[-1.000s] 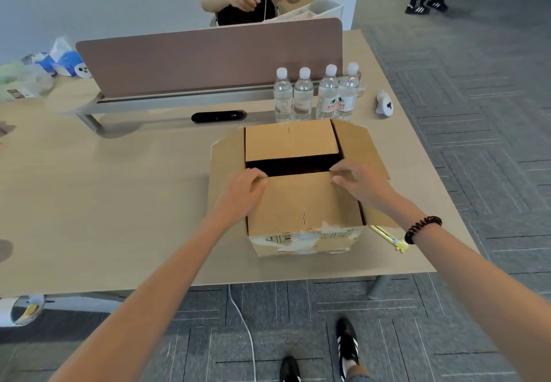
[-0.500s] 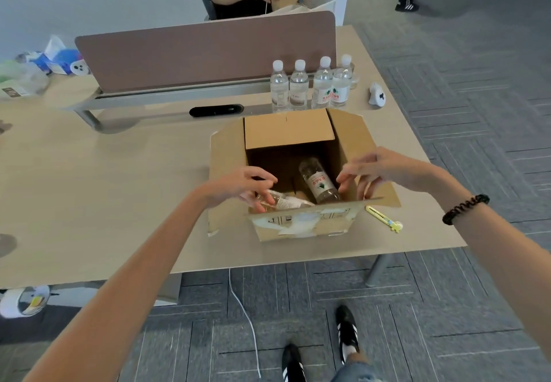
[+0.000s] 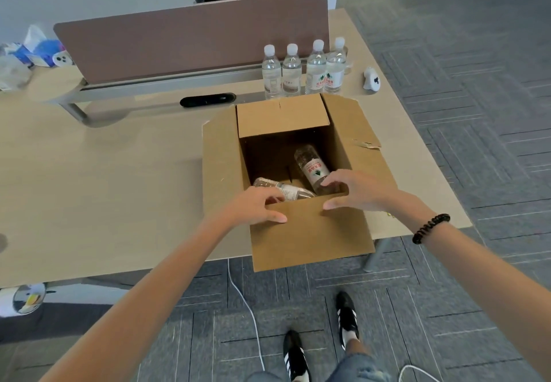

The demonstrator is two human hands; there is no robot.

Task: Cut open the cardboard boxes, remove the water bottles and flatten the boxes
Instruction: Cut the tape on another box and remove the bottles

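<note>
Left hand (image 3: 256, 206) and right hand (image 3: 359, 191) grip the box's near flap (image 3: 310, 234), partly hiding 2 bottles (image 3: 311, 169).

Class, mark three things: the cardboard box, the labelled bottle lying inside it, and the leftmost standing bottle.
cardboard box (image 3: 310, 238): head view, on its near flap.
labelled bottle (image 3: 315, 171): head view, on its label.
leftmost standing bottle (image 3: 271, 72): head view, on its body.

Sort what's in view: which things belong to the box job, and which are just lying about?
In the job: cardboard box; left hand and right hand, holding its near flap; two bottles lying inside; four upright bottles on the desk.
Lying about: black oblong device; small white gadget; blue packets at far left.
</note>
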